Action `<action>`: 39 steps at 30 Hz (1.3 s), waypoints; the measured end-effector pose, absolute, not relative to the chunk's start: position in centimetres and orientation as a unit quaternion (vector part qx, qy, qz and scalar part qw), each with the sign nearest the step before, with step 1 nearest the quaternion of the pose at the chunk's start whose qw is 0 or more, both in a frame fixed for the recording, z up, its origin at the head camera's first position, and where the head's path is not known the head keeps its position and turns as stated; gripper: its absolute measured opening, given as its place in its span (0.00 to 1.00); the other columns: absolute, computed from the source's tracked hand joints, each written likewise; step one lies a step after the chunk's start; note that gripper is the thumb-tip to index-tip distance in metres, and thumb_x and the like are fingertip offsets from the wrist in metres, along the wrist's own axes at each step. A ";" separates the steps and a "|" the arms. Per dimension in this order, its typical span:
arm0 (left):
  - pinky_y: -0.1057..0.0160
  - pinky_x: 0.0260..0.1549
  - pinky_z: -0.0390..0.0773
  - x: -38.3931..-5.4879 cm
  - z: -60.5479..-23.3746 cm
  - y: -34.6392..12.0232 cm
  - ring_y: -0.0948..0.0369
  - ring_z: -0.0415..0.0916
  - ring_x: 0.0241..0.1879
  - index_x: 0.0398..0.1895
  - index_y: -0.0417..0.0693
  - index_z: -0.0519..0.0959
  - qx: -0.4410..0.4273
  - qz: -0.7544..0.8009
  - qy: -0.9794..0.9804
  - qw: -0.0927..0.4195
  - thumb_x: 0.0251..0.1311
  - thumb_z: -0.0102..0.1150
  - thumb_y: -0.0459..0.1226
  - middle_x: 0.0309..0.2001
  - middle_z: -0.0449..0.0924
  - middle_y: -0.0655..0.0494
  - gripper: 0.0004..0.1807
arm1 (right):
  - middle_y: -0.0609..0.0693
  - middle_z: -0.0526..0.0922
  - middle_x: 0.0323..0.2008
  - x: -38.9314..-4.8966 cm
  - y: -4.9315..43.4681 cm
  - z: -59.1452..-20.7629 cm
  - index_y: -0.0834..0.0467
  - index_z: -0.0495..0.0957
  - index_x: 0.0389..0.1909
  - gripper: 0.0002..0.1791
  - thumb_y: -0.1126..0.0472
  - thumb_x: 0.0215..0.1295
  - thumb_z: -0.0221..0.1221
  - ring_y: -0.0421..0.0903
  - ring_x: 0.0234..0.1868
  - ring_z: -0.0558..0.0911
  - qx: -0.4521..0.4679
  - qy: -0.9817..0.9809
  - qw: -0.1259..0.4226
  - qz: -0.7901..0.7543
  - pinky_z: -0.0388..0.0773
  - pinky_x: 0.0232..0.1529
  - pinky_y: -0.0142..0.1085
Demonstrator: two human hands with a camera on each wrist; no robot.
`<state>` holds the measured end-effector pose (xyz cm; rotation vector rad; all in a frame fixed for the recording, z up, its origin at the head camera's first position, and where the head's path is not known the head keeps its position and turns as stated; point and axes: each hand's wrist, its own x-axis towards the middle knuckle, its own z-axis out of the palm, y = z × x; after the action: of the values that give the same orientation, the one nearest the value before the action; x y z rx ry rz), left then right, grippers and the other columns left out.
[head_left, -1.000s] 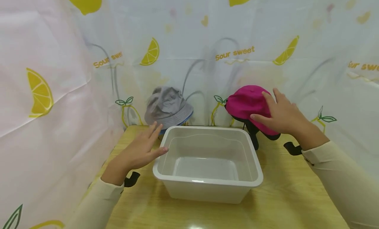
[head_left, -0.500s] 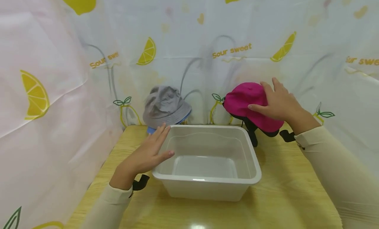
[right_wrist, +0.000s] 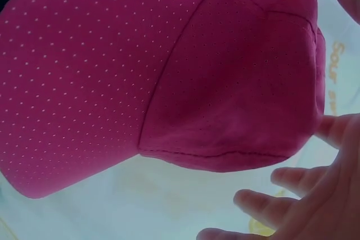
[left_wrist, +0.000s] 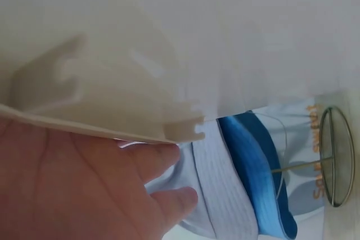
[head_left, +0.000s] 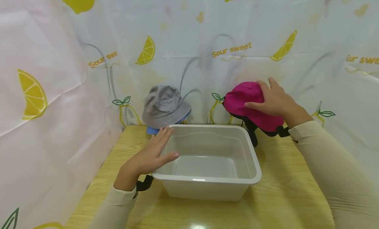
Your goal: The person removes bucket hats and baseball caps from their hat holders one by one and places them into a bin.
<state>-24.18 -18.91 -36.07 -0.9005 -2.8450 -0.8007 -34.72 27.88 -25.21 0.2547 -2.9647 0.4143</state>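
Observation:
A pink cap (head_left: pixel 244 98) with a perforated brim is propped at the back right. My right hand (head_left: pixel 275 99) is spread over its right side, with fingers by the crown in the right wrist view. At the back left stands a grey bucket hat (head_left: pixel 164 102), a blue layer (left_wrist: pixel 253 178) showing under its brim. My left hand (head_left: pixel 148 158) overlaps the left rim of a white plastic bin (head_left: pixel 207 180), fingers straight and thumb pointing over the inside. Fingers (left_wrist: pixel 177 203) lie in front of the bucket hat in the left wrist view.
Round wire stand base (left_wrist: pixel 337 155) rests near the bucket hat. A black support (head_left: pixel 252 134) hangs below the pink cap. Lemon-print curtain (head_left: pixel 183 35) encloses the back and left of the wooden table (head_left: pixel 284 183).
My left hand has moved right, from beside the bin to its left rim. My right hand has shifted slightly left and up over the pink cap. The camera view has drifted a little.

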 end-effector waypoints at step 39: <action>0.32 0.77 0.31 -23.4 -36.3 -18.2 0.42 0.27 0.83 0.86 0.58 0.38 -0.262 -0.286 -0.922 -0.010 0.72 0.50 0.65 0.85 0.24 0.48 0.51 | 0.68 0.70 0.61 -38.4 26.0 -26.1 0.54 0.71 0.71 0.33 0.37 0.76 0.50 0.69 0.59 0.73 0.120 -0.970 0.170 0.128 0.70 0.62 0.66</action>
<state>-23.42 -18.22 -36.33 -0.8289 -2.9141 -0.9056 -38.43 25.96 -26.09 0.3410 -2.7548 0.3647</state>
